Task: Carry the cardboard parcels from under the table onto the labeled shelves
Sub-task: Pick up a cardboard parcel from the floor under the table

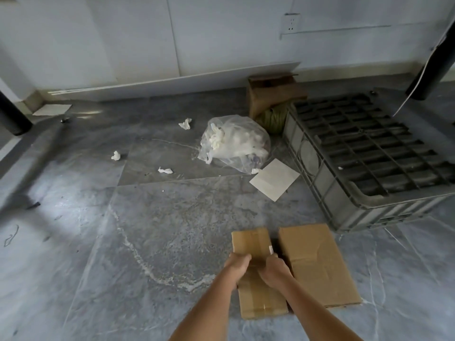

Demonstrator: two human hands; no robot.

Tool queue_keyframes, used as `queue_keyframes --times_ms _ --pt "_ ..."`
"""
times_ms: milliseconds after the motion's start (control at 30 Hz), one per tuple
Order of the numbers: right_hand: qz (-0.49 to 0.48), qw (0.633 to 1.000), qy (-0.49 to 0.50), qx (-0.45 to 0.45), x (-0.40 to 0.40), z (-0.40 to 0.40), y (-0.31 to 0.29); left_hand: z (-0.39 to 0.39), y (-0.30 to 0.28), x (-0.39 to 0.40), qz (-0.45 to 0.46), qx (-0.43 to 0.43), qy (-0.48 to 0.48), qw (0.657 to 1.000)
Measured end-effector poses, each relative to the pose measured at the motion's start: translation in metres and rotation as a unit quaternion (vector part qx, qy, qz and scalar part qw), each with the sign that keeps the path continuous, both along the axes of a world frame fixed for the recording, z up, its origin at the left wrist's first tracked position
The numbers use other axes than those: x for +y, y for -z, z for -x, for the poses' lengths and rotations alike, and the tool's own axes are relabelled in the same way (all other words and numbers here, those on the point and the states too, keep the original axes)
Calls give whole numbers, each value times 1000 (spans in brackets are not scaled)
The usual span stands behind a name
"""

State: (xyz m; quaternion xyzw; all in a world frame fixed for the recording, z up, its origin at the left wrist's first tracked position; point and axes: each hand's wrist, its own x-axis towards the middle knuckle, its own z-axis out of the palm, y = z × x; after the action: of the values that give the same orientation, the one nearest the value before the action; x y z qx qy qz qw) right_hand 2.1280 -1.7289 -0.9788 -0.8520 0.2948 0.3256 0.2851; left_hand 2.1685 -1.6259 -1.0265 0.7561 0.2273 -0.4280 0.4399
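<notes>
Two flat cardboard parcels lie side by side on the grey tiled floor in front of me. The narrower left parcel [253, 244] has clear tape along its length. My left hand [237, 265] grips its left edge and my right hand [273, 268] grips its right edge, in the gap beside the wider right parcel [317, 264]. The right parcel is creased and nobody touches it. Whether the left parcel is lifted off the floor I cannot tell. No shelves are in view.
An upturned dark plastic crate [364, 153] stands at the right. A clear bag of rubbish [234, 143], a white sheet [274, 179], crumpled tissues [115, 155] and an open brown box [273, 94] lie further back by the wall. Black table legs [12, 116] flank the scene.
</notes>
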Motion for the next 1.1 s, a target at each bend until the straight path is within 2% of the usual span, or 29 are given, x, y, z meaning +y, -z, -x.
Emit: queue_keyframes --times_ms 33,133,233,400,600,733,833,967,1100 --pt "1 1000 4 -3 1 -1 -5 1 -10 3 9 -3 -8 1000" --pt "-5 1000 9 -8 6 1 -35 11 -87 10 4 -11 -14 1000" --pt "-24 999 30 -8 12 10 -91 18 -147 18 1 -6 -15 1000" --pt "-42 995 91 -11 7 35 -214 39 -273 16 13 19 38 999" --pt "-29 989 146 -18 -13 81 -380 80 -433 2 27 -58 84 994" --pt "-68 981 182 -5 -31 126 -476 120 -534 -1 48 -57 115 991" --pt "-70 976 208 -18 -38 153 -538 139 -586 -5 67 -52 144 986" --pt "-96 945 297 -96 -45 193 -615 156 -657 -17 92 -61 196 974" --pt "-153 877 433 -140 -41 234 -680 170 -714 -32 117 -42 238 963"
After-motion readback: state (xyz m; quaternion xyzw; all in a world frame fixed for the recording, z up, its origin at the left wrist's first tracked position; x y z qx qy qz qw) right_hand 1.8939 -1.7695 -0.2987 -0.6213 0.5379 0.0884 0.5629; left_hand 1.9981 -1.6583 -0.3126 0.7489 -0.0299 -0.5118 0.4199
